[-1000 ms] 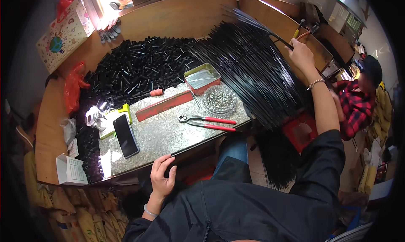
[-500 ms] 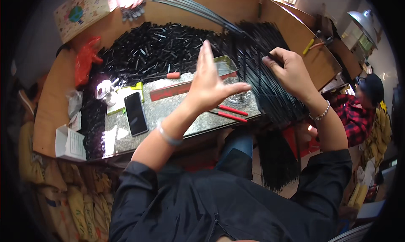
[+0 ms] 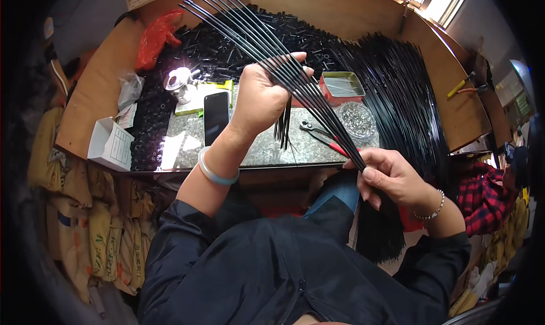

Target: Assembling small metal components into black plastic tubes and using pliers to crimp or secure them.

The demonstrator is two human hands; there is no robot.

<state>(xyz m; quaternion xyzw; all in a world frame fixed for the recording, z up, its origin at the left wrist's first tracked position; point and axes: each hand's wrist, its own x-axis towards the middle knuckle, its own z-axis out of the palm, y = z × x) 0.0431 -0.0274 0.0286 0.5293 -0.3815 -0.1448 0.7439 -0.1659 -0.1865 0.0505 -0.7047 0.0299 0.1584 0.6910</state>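
A fanned bundle of long thin black rods (image 3: 311,98) slants across the middle, its spread ends at the upper left. My left hand (image 3: 260,98) is closed around the bundle partway along. Lower right, my right hand (image 3: 392,176) grips the end where the rods come together. Some more black rods (image 3: 282,126) hang below my left hand; how they are held is hidden. Between the hands, red-handled pliers (image 3: 323,136) lie on the stone-topped bench (image 3: 267,150). Beside them sit a round clear dish (image 3: 357,121) of small shiny pieces and an open tin (image 3: 330,95) holding thin pale pieces.
Long black rods (image 3: 400,92) are heaped at the right, short black pieces (image 3: 315,33) at the back. A phone (image 3: 216,119), a white lamp-like device (image 3: 179,85) and a white box (image 3: 109,146) are leftward. A person in a checked sleeve (image 3: 485,194) is at far right.
My left hand has gone from open and spread to closed around the rods. My right hand has come down toward me, drawing the bundle lower across the bench. The view has shifted.
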